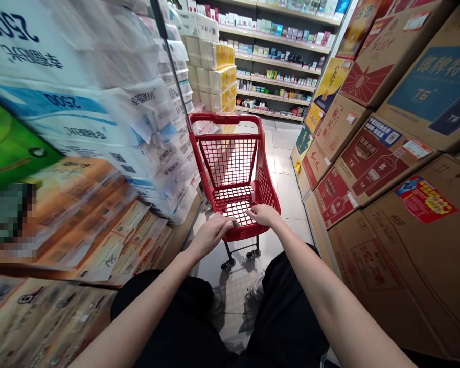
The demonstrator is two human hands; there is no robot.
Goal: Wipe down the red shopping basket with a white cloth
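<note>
A red plastic shopping cart (228, 119) with a lattice basket stands in front of me on dark legs with small black wheels. My left hand (212, 233) is closed over the left part of its near rim, fingers bent toward the middle. On the right part of the same rim, my right hand (266, 215) is curled with its fingertips pointing inward. The undersides of both hands are hidden. Through the basket's grid, pale floor shows. A thin dark pole (176, 71) rises beside the cart's far left corner.
Stacked packs of tissue paper (149, 102) line the left side, with orange-wrapped packs (111, 245) nearer. Printed cardboard boxes (371, 148) are piled along the right. Shelves (279, 48) of small products close the far end. Light floor tiles (291, 194) run between.
</note>
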